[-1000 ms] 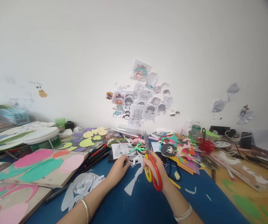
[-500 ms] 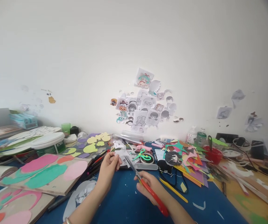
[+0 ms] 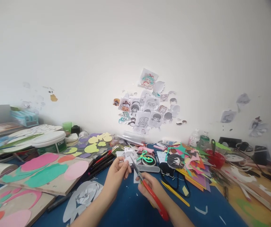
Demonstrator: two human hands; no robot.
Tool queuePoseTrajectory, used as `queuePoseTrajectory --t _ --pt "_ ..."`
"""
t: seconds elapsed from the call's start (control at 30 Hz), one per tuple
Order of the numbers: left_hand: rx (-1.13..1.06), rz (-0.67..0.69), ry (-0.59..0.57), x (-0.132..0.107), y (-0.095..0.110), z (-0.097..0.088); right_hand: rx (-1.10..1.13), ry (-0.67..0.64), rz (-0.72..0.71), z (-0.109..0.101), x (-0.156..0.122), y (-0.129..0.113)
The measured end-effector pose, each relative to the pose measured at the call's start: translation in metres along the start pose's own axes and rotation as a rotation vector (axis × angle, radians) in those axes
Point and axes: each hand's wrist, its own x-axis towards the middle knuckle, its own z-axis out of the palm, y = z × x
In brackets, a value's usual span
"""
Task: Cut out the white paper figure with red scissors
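My left hand (image 3: pixel 118 170) pinches a small white piece of paper (image 3: pixel 129 155) with grey print on it, held above the blue mat (image 3: pixel 123 208). Red-handled scissors (image 3: pixel 151 192) are in my right hand (image 3: pixel 151 183), their blades pointing up and left. The blade tips reach the paper's right side; whether they are cutting into it I cannot tell. A strip of white paper hangs below, near the blades. Just beyond my hands lie green scissors (image 3: pixel 145 157) on a roll of tape.
Coloured paper scraps (image 3: pixel 194 160) and a yellow pencil-like tool (image 3: pixel 175 193) lie to the right. On the left are boards with paper shapes (image 3: pixel 55 173), black pens (image 3: pixel 100 164), a white-lidded tub (image 3: pixel 49 142) and grey cut paper (image 3: pixel 83 197). Drawings (image 3: pixel 156 118) hang on the wall.
My left hand has moved slightly right and down with the paper, which is now turned and closer to the scissor blades. My right hand stays in nearly the same place.
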Motion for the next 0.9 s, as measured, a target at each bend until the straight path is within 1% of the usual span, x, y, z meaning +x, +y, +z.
queuePoseTrajectory --t 0.17,0.43,0.6,0.7,0.77,0.9 --pt "0.013 -0.015 -0.002 -0.0048 0.0033 0.0039 -0.025 0.051 -0.015 0.0012 0.0008 0.0021" --pt "-0.019 -0.009 -0.002 -0.0024 0.0018 -0.0013 -0.068 0.046 -0.01 0.0006 -0.0006 -0.0027" --pt "-0.035 -0.021 -0.044 -0.0047 0.003 0.0015 -0.04 0.064 0.008 0.0004 -0.0003 -0.0021" --pt "-0.006 0.019 -0.068 -0.0062 0.0015 0.0037 -0.023 0.07 0.016 0.0011 -0.0007 -0.0031" --pt "0.051 0.06 -0.065 -0.007 -0.0007 0.0038 -0.01 0.065 0.007 0.002 -0.001 -0.0032" --pt "0.226 0.157 0.005 -0.0097 -0.0041 0.0021 -0.003 0.038 -0.021 0.0039 -0.0007 -0.0004"
